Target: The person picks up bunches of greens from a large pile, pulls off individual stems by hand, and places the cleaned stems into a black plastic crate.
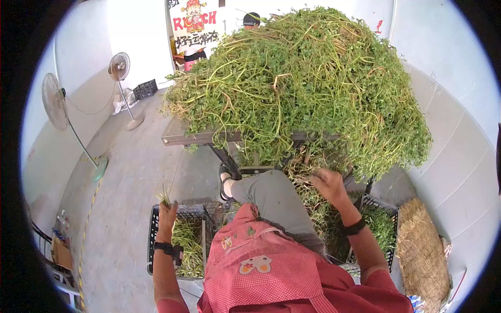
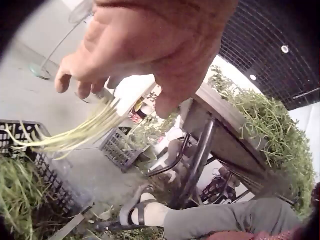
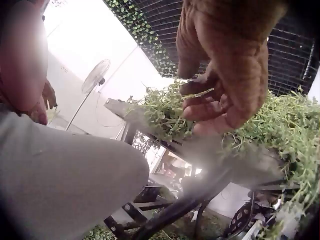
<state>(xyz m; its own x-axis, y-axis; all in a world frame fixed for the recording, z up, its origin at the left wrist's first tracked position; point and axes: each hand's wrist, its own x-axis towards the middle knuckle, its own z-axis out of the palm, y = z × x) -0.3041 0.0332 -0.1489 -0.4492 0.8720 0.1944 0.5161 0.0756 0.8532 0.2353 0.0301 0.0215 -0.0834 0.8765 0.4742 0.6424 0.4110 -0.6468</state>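
Note:
My left hand is over the left side of a black crate holding cut stems. In the left wrist view, a loose bundle of pale green stems trails just below the fingertips, with the thumb spread wide from the fingers. My right hand hovers in front of the heap of leafy greens, fingers curled. Close up, a thin green sprig shows between its thumb and fingers. The heap covers most of a table.
The left crate stands beside my leg; a right crate holds leafy greens. Plant scraps lie under the table. A straw bundle is at the far right. Two stand fans are on the left. Another person's cap shows behind the heap.

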